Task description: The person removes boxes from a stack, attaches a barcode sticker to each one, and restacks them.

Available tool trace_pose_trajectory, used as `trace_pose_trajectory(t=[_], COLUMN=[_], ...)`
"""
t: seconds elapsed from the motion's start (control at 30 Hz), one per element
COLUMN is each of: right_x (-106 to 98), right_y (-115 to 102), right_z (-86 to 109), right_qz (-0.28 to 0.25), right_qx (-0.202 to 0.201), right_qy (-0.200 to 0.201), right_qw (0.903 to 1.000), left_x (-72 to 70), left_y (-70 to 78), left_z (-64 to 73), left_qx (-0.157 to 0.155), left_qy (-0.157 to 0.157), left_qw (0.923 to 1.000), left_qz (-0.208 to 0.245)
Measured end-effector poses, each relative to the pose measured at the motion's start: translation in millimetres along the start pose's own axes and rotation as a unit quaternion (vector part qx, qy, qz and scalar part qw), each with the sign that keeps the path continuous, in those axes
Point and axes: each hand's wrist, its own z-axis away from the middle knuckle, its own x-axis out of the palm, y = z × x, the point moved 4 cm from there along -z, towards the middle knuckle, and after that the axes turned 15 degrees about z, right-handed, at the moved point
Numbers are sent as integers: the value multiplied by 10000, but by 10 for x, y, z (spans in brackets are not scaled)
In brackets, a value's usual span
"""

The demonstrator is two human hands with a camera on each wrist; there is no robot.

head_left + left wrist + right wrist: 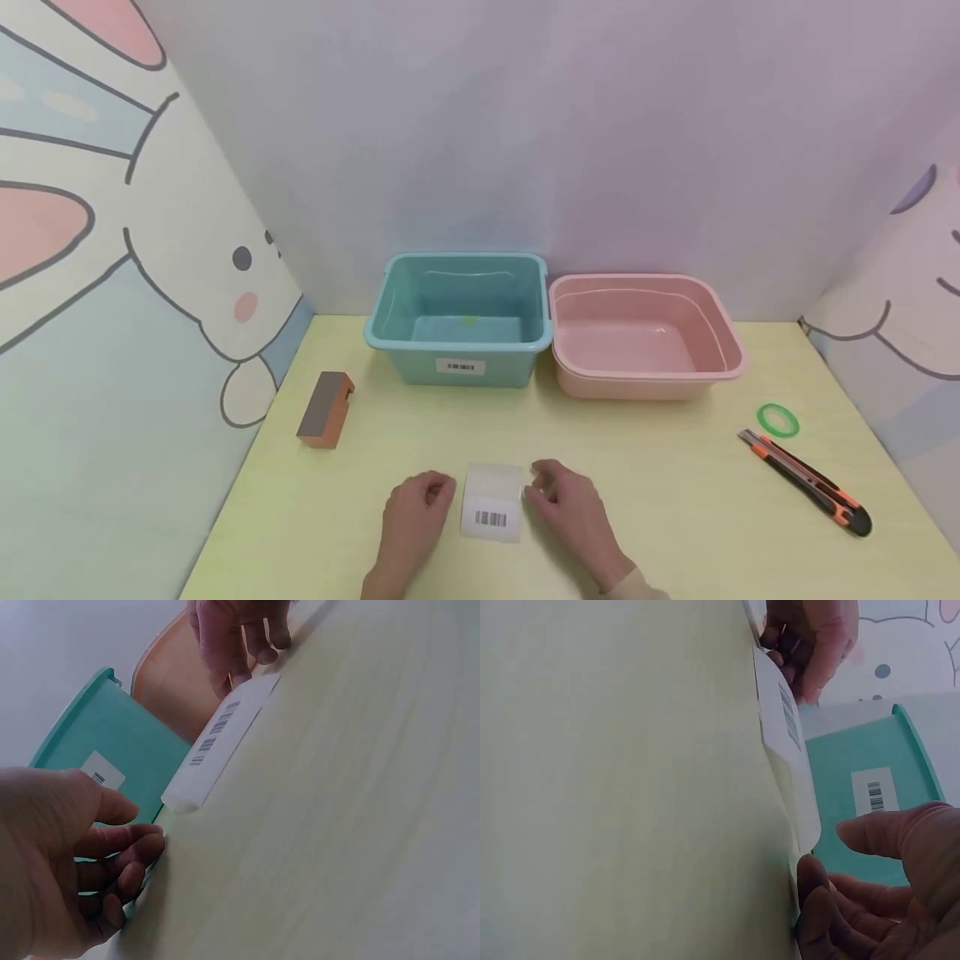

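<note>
A white barcode label [491, 518] on its backing paper lies on the table in front of the person, bowed up from the surface in both wrist views. Left of it rests the left hand [417, 518], fingers loosely curled and holding nothing, a small gap from the paper. On the other side the right hand [573, 510] has its fingertips right at the label's edge. The right wrist view has the thumb of that right hand [885, 892] parted from its fingers. The blue-green basin [465, 367] stands behind the label, with a similar barcode sticker [461, 367] on its front.
Beside the blue-green basin is a pink basin [645, 387]. An orange-brown block [327, 410] with a grey top lies at the left. A green ring [778, 420], like a tape roll, and an orange-and-black utility knife [806, 482] lie at the right. Walls enclose the table.
</note>
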Motion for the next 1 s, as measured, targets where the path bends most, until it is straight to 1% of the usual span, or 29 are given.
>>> trace_pose_trajectory(t=[0.1, 0.17, 0.23, 0.33, 0.4, 0.43, 0.5, 0.53, 0.63, 0.67, 0.73, 0.8, 0.83, 0.9, 0.93, 0.97, 1.0], right_x=[32, 63, 90, 104, 96, 90, 78, 68, 40, 27, -4, -36, -54, -92, -109, -126, -144], right_y=[-8, -21, -30, -24, -9, -1, 8, 10, 3, -3, -16, -33, -47, -90, -116, -145, -176], right_z=[137, 195, 223, 235, 238, 242, 252, 255, 263, 265, 267, 267, 268, 273, 281, 294, 312], right_qz=[-368, -627, -875, -1160, -1315, -1388, -1483, -1506, -1514, -1531, -1511, -1473, -1430, -1255, -1147, -1020, -907], right_qx=[-60, -153, -204, -191, -114, -73, -18, -5, -63, -107, -239, -433, -621, -1189, -1518, -1858, -2188], right_qy=[-148, -180, -123, 122, 260, 289, 239, 184, 22, -7, 32, 151, 269, 597, 794, 1014, 1253], right_qw=[9992, 9978, 9959, 9930, 9909, 9899, 9886, 9884, 9885, 9881, 9882, 9880, 9874, 9831, 9785, 9720, 9634], left_x=[70, 115, 149, 176, 182, 183, 172, 168, 149, 144, 142, 141, 140, 144, 145, 146, 148], left_y=[32, 49, 56, 53, 42, 35, 30, 28, 31, 36, 45, 56, 59, 56, 52, 49, 45], left_z=[111, 147, 158, 162, 168, 172, 183, 186, 186, 184, 176, 169, 166, 156, 151, 147, 142], left_qx=[-58, -74, -97, -171, -222, -259, -252, -259, -293, -328, -493, -673, -778, -972, -1052, -1129, -1209], left_qy=[-151, -216, -224, -269, -308, -318, -270, -252, -213, -232, -323, -393, -406, -377, -337, -287, -236], left_qw=[9998, 9996, 9997, 9993, 9983, 9970, 9934, 9903, 9786, 9751, 9672, 9611, 9580, 9535, 9527, 9519, 9515], left_qz=[-146, -134, -55, 175, 449, 658, 1087, 1342, 2028, 2181, 2470, 2651, 2729, 2828, 2833, 2833, 2818])
